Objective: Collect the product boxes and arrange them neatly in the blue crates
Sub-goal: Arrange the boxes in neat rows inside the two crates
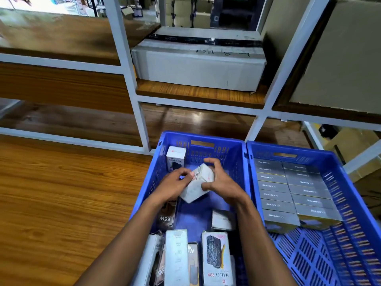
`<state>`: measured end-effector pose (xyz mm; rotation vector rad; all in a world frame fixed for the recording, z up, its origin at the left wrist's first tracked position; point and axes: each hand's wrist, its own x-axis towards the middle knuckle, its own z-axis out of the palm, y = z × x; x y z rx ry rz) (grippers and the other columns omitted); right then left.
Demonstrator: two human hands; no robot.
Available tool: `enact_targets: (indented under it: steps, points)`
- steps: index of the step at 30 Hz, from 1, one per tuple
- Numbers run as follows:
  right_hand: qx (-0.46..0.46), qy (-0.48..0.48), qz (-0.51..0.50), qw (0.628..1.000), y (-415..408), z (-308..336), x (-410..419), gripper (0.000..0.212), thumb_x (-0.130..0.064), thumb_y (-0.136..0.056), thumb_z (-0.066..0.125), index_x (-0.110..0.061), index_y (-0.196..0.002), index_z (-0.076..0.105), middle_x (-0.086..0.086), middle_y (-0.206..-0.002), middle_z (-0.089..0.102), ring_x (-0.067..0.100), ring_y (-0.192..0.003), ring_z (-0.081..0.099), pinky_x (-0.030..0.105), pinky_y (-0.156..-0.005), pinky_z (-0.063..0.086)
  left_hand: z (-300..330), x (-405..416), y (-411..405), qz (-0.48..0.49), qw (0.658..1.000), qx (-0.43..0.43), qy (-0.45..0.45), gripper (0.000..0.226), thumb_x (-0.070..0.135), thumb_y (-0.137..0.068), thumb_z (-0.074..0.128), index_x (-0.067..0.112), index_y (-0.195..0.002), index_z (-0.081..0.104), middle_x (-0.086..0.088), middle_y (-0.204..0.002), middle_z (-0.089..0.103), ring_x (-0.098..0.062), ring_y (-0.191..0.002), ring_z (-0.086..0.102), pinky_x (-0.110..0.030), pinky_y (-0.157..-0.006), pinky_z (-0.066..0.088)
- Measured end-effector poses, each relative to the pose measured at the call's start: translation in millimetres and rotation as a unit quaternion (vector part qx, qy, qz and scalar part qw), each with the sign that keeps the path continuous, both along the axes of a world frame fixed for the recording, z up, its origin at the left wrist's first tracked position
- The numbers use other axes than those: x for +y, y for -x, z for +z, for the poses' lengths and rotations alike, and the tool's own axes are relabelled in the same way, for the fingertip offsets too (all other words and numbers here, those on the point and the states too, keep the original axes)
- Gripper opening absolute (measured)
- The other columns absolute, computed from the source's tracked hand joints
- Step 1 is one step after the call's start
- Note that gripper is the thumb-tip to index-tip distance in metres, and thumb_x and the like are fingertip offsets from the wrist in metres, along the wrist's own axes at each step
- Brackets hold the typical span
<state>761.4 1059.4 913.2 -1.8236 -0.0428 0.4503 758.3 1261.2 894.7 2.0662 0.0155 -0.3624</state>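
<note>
A small white cardboard product box [198, 183] is held tilted above the left blue plastic crate [239, 162], the grip of the left hand [175, 183] and right hand [221, 179] closed round it; it is judged that upright placement beside the standing white box [175, 158] is called for next.

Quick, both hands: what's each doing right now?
Left hand: pinching the white box over the left blue crate.
Right hand: gripping the same box.

White metal shelving rack [127, 65] with wood-grain shelves; large grey taped carton [198, 67] on middle shelf, handwriting on top. Tan cardboard box [338, 58] right shelf. Wood-look floor [61, 193].
</note>
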Motion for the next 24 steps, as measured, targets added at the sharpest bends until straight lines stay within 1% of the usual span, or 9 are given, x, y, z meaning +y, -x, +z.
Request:
enact_targets:
  steps: [1,3,5,8,12,15,18,21,24]
  points:
    - [-0.002,-0.047,-0.011,0.999,-0.9,-1.0,-1.4,0.083,0.005,-0.070,0.069,-0.029,-0.140,0.040,0.010,-0.128,0.058,0.020,-0.104,0.065,0.034,-0.083,0.060,0.5,0.1,0.3,0.014,0.999,0.017,0.034,0.030,0.052,-0.104,0.056,0.030,-0.119,0.069,0.010,-0.105,0.073,-0.007,-0.094,0.069,-0.019,-0.081,0.052]
    - [-0.012,-0.105,-0.020,0.994,-3.1,0.5,-3.6,0.083,0.014,-0.070,0.064,-0.027,-0.139,0.044,0.012,-0.135,0.056,0.021,-0.111,0.064,0.033,-0.081,0.060,0.0,0.3,-2.3,0.043,0.994,0.047,0.087,0.033,0.061,-0.102,0.053,0.039,-0.123,0.064,0.007,-0.115,0.073,-0.013,-0.106,0.070,-0.034,-0.096,0.057]
    - [-0.024,-0.140,-0.022,0.990,-4.4,2.9,-4.5,0.084,0.024,-0.071,0.056,-0.024,-0.140,0.047,0.012,-0.139,0.055,0.020,-0.118,0.062,0.031,-0.083,0.058,1.9,-0.4,-4.4,0.073,0.982,0.079,0.156,0.033,0.058,-0.103,0.054,0.038,-0.129,0.060,0.003,-0.120,0.073,-0.019,-0.109,0.072,-0.046,-0.096,0.060]
    - [-0.034,-0.156,-0.032,0.987,-2.3,4.1,-3.9,0.088,0.026,-0.074,0.050,-0.031,-0.141,0.052,0.005,-0.138,0.057,0.020,-0.124,0.061,0.034,-0.088,0.058,5.3,-5.0,-6.0,0.099,0.965,0.089,0.224,0.037,0.047,-0.103,0.061,0.031,-0.136,0.055,-0.002,-0.124,0.072,-0.024,-0.110,0.073,-0.049,-0.087,0.063]
    - [-0.051,-0.130,-0.052,0.989,-1.4,-0.3,-1.8,0.092,0.025,-0.079,0.053,-0.041,-0.143,0.048,-0.002,-0.138,0.059,0.019,-0.119,0.066,0.036,-0.088,0.059,1.2,-3.1,-9.7,0.132,0.959,0.030,0.250,0.060,0.029,-0.095,0.077,0.030,-0.145,0.046,-0.005,-0.132,0.065,-0.021,-0.119,0.068,-0.049,-0.103,0.057]
    - [-0.066,-0.100,-0.070,0.990,-3.6,-1.5,-2.4,0.090,0.019,-0.082,0.063,-0.041,-0.145,0.041,-0.001,-0.140,0.056,0.017,-0.119,0.066,0.035,-0.089,0.060,0.9,-0.2,-14.4,0.128,0.952,0.018,0.279,0.079,0.010,-0.092,0.079,0.028,-0.155,0.035,-0.008,-0.133,0.067,-0.021,-0.122,0.067,-0.044,-0.106,0.055]
    - [-0.077,-0.062,-0.089,0.991,-5.3,-5.5,-2.1,0.087,0.007,-0.084,0.075,-0.039,-0.148,0.037,-0.007,-0.142,0.054,0.012,-0.119,0.064,0.036,-0.095,0.060,3.8,0.4,-16.4,0.141,0.941,-0.004,0.309,0.070,-0.002,-0.095,0.069,0.023,-0.154,0.041,-0.011,-0.133,0.069,-0.019,-0.118,0.070,-0.036,-0.099,0.059]
    - [-0.033,-0.073,-0.122,0.989,-7.5,-8.9,0.8,0.074,-0.015,-0.086,0.082,-0.032,-0.145,0.042,-0.004,-0.140,0.059,0.015,-0.117,0.066,0.043,-0.094,0.061,12.3,-1.0,-17.3,0.163,0.918,-0.015,0.362,0.045,0.013,-0.101,0.064,0.016,-0.145,0.055,-0.010,-0.133,0.069,-0.025,-0.123,0.067,-0.043,-0.098,0.060]
    - [0.088,-0.167,-0.118,0.975,-6.8,-0.1,4.9,0.049,-0.034,-0.096,0.072,-0.015,-0.137,0.051,0.012,-0.131,0.065,0.037,-0.108,0.072,0.050,-0.092,0.061,14.7,-0.2,-16.8,0.145,0.913,-0.022,0.381,0.050,0.034,-0.095,0.068,0.020,-0.142,0.059,-0.014,-0.132,0.069,-0.032,-0.122,0.066,-0.056,-0.102,0.054]
